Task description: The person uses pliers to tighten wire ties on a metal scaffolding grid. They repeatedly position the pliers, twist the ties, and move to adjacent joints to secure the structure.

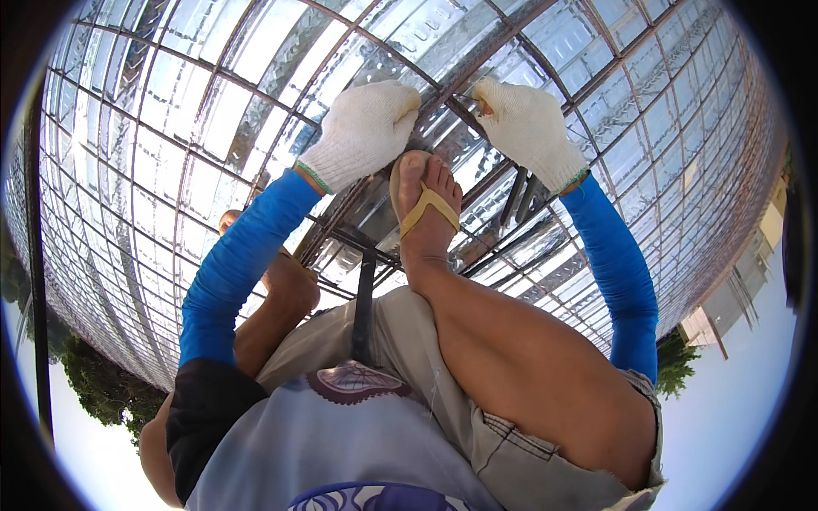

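My left hand (365,128), in a white knit glove, is closed in a fist just above a crossing of the rebar grid (477,58). Level with it, my right hand (530,128) wears a matching glove, its fingers pinched together beside the same dark bars. A fingertip shows bare at the end of the right glove. What either hand holds is hidden or too small to name. Between and below the hands, my foot in a yellow flip-flop (430,209) rests on the bars.
Shiny silver sheeting (247,111) lies beneath the grid. Short dark bars (513,198) lie below my right hand. A dark upright strip (365,294) with a crosspiece stands by my knee. Trees (102,379) and a building (733,298) are beyond the edges.
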`<state>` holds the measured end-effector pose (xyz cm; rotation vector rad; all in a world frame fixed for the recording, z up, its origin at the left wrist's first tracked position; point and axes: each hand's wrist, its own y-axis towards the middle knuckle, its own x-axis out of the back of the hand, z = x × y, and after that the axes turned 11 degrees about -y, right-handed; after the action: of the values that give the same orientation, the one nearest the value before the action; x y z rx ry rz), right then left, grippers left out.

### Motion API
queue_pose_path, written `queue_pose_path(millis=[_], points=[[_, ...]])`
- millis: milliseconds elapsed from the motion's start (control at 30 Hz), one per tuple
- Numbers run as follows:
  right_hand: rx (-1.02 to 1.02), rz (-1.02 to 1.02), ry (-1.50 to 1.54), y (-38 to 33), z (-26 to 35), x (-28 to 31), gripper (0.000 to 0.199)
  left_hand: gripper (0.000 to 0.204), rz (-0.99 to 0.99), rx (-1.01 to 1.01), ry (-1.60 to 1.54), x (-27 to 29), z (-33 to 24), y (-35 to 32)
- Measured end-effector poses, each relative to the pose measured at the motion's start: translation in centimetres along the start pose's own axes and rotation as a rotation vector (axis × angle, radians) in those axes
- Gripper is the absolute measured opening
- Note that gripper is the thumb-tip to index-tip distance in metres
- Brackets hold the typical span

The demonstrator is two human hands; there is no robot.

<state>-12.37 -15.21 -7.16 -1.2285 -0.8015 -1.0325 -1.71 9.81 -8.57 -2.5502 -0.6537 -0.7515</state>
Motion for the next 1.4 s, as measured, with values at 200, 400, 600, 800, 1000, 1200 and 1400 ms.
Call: queue_pose_path(millis=[200,400,600,800,1000,1200,1400], points=[[-0.178,0.052,0.292,0.6,4.2,0.7,0.021,0.016,0.02,0.006,0.071,-0.4,-1.9,0.7],[-0.366,-0.074,0.503,-0.5,6.2,-1.1,0.028,0.013,-0.123,-0.005,0.004,-1.4,-3.3,1.5],[-0.535,-0.092,0.712,-0.9,7.6,-0.7,0.034,0.013,-0.169,0.073,-0.26,-2.1,-2.6,0.7],[-0.648,-0.086,0.795,-1.1,8.5,-0.5,0.034,0.014,-0.229,-0.023,-0.22,-3.1,-2.3,1.0],[-0.71,-0.081,0.911,-1.5,9.4,0.4,0.039,0.018,-0.048,0.014,-0.235,-1.4,-1.6,1.2],[-0.692,-0.184,1.001,-2.1,10.0,0.0,0.038,0.029,-0.093,0.066,-0.711,-1.3,1.4,1.0],[-0.678,-0.179,1.028,-2.5,9.9,0.3,0.036,0.021,-0.078,-0.073,-0.495,-2.3,1.7,1.9]])
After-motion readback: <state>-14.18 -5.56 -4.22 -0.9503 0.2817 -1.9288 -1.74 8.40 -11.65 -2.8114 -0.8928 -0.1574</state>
